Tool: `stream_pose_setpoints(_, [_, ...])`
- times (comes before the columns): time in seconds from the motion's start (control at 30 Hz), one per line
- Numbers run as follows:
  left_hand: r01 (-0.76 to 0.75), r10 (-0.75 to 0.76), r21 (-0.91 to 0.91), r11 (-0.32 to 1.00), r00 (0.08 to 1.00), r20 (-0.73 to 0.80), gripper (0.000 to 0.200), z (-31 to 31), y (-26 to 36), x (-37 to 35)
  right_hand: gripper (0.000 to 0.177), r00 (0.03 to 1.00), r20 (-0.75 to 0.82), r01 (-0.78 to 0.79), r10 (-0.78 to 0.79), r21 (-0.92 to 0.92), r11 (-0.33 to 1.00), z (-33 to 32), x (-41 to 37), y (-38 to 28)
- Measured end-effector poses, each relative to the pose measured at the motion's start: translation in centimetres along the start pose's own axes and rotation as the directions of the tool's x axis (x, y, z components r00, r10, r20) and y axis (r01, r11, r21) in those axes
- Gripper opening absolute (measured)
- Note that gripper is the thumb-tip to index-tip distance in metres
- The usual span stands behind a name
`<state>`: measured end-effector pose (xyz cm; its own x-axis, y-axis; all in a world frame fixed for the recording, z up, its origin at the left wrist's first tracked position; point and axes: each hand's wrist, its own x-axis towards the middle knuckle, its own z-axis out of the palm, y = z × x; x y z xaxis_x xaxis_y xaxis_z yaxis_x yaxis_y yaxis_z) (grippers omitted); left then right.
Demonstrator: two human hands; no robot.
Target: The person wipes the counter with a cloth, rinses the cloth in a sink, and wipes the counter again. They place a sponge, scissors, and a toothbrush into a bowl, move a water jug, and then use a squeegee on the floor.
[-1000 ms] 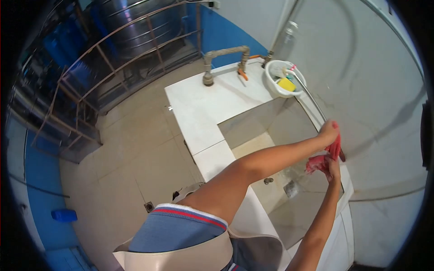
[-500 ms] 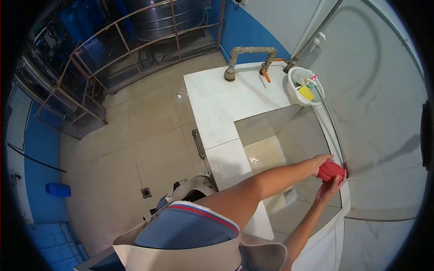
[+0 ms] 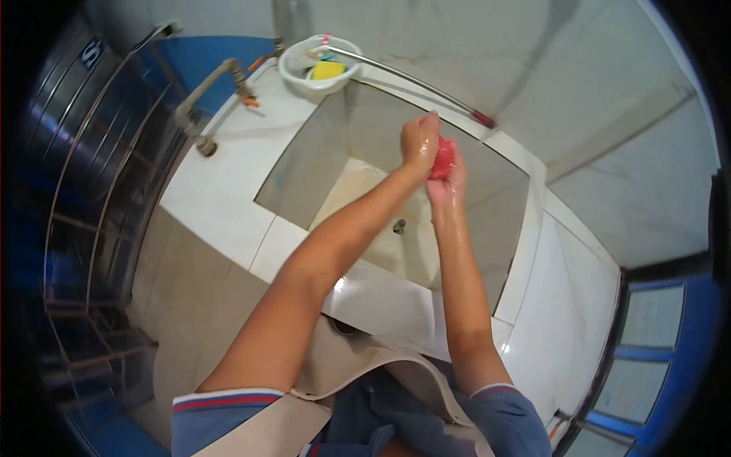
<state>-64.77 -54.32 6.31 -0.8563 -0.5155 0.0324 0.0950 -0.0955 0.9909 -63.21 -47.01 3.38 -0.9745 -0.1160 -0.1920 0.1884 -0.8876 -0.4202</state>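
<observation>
A wet red cloth-like bundle (image 3: 443, 159) is held between my two hands above the sink basin (image 3: 304, 156). My left hand (image 3: 419, 142) is closed against the bundle's left side, its fingers curled. My right hand (image 3: 449, 183) wraps the bundle from below and the right, and its skin glistens with water. Beneath the hands, the drain (image 3: 399, 226) shows in the basin floor.
At the sink's back left corner stands a white bowl (image 3: 316, 85) with a yellow sponge (image 3: 328, 71). A metal rod with a red end (image 3: 483, 119) lies along the back rim. The faucet pipe (image 3: 199, 95) rises at the left. Metal railings are farther left.
The view has turned and now looks down at the basin. Both hands, still on the red bundle, have moved from the basin's far rim to over its inside. The bundle looks wetter and more squeezed.
</observation>
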Motion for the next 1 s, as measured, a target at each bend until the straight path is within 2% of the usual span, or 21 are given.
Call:
stream_pose_setpoints(0.03, [0.004, -0.004, -0.001, 1.000, 0.999, 0.032, 0.037, 0.0, 1.1, -0.6, 0.019, 1.000, -0.014, 0.028, -0.028, 0.006, 1.000, 0.0, 0.0, -0.1])
stream_pose_setpoints(0.07, [-0.246, 0.229, 0.208, 0.946, 0.968, 0.105, 0.037, 0.0, 2.2, -1.4, 0.019, 0.993, 0.005, -0.117, 0.117, 0.003, 0.993, -0.1, 0.1, -0.2])
stream_pose_setpoints(0.1, [-0.486, 0.433, 0.381, 0.787, 0.874, 0.222, 0.037, -0.1, 2.9, -2.1, 0.019, 0.965, 0.026, -0.262, 0.262, 0.002, 0.965, -0.5, 0.3, -0.5])
stream_pose_setpoints(0.23, [-0.634, 0.417, 0.454, 0.625, 0.764, 0.492, 0.036, -0.9, 4.5, -4.5, 0.019, 0.846, 0.103, -0.466, 0.523, -0.332, 0.820, -2.2, 0.9, -2.3])
stream_pose_setpoints(0.3, [-0.900, 0.634, 0.291, 0.324, 0.435, 0.639, 0.029, -1.5, 4.5, -5.7, 0.018, 0.776, 0.105, -0.487, 0.621, -0.525, 0.698, -3.5, 1.0, -2.8])
stream_pose_setpoints(0.33, [-0.901, 0.624, 0.282, 0.330, 0.432, 0.651, 0.029, -1.9, 4.4, -6.3, 0.018, 0.740, 0.093, -0.490, 0.666, -0.604, 0.629, -4.3, 1.1, -2.8])
stream_pose_setpoints(0.4, [-0.968, 0.590, 0.183, 0.172, 0.250, 0.768, 0.025, -2.6, 3.8, -7.2, 0.018, 0.670, 0.063, -0.486, 0.740, -0.717, 0.500, -5.9, 0.9, -2.3])
stream_pose_setpoints(0.43, [-0.969, 0.583, 0.174, 0.177, 0.245, 0.775, 0.025, -2.9, 3.4, -7.7, 0.018, 0.638, 0.043, -0.482, 0.769, -0.756, 0.442, -6.8, 0.7, -1.7])
stream_pose_setpoints(0.47, [-0.985, 0.605, 0.111, 0.132, 0.169, 0.778, 0.023, -3.3, 2.9, -8.2, 0.018, 0.608, 0.040, -0.475, 0.793, -0.782, 0.404, -7.6, 0.5, -1.2])
stream_pose_setpoints(0.5, [-0.995, 0.624, 0.050, 0.087, 0.093, 0.776, 0.021, -3.6, 2.1, -8.7, 0.018, 0.587, 0.046, -0.456, 0.808, -0.806, 0.377, -8.4, 0.4, -0.9])
stream_pose_setpoints(0.57, [-0.996, 0.594, -0.013, 0.093, 0.045, 0.803, 0.020, -4.3, 0.7, -9.6, 0.018, 0.560, 0.095, -0.390, 0.823, -0.846, 0.364, -9.8, 0.2, -0.7])
stream_pose_setpoints(0.63, [-0.994, 0.568, -0.057, 0.093, 0.006, 0.823, 0.019, -4.9, -0.5, -9.9, 0.018, 0.525, 0.266, -0.201, 0.809, -0.885, 0.421, -11.4, 0.7, -0.7])
stream_pose_setpoints(0.7, [-0.907, 0.419, 0.197, 0.371, 0.353, 0.836, 0.022, -6.0, -1.1, -9.5, 0.018, 0.447, 0.472, 0.042, 0.760, -0.859, 0.510, -11.9, 1.0, -0.4])
stream_pose_setpoints(0.73, [-0.907, 0.421, 0.216, 0.361, 0.365, 0.830, 0.022, -6.6, -2.1, -8.5, 0.018, 0.427, 0.480, 0.047, 0.766, -0.858, 0.511, -10.1, 0.3, 0.0])
stream_pose_setpoints(0.77, [-0.624, 0.308, 0.370, 0.688, 0.713, 0.629, 0.022, -7.1, -3.4, -7.0, 0.021, 0.644, 0.253, -0.302, 0.722, -0.783, 0.543, -7.2, -1.4, -0.1])
stream_pose_setpoints(0.8, [-0.215, 0.063, 0.384, 0.898, 0.926, 0.372, 0.023, -7.7, -3.9, -5.7, 0.024, 0.735, -0.053, -0.581, 0.676, -0.563, 0.588, -5.1, -2.6, -0.1])
stream_pose_setpoints(0.83, [-0.214, 0.066, 0.390, 0.896, 0.931, 0.359, 0.023, -8.8, -3.4, -4.7, 0.024, 0.727, -0.048, -0.585, 0.685, -0.566, 0.581, -4.6, -2.7, -0.1])
stream_pose_setpoints(0.87, [0.239, -0.259, 0.100, 0.966, 0.890, 0.374, 0.025, -10.3, -3.0, -3.5, 0.027, 0.802, 0.028, -0.477, 0.596, -0.570, 0.669, -4.0, -2.8, -0.5])
stream_pose_setpoints(0.9, [0.646, -0.506, -0.176, 0.742, 0.714, 0.484, 0.028, -11.8, -2.5, -2.8, 0.030, 0.864, 0.105, -0.358, 0.493, -0.561, 0.746, -3.3, -2.9, -0.7])
stream_pose_setpoints(0.93, [0.639, -0.501, -0.178, 0.748, 0.721, 0.479, 0.028, -13.1, -2.1, -2.4, 0.030, 0.860, 0.114, -0.357, 0.497, -0.561, 0.747, -1.9, -3.6, -0.9])
stream_pose_setpoints(1.0, [0.665, -0.577, 0.005, 0.747, 0.645, 0.501, 0.032, -15.6, -1.4, -1.9, 0.050, 0.841, 0.229, -0.154, 0.491, -0.768, 0.622, 0.9, -5.3, -1.3])
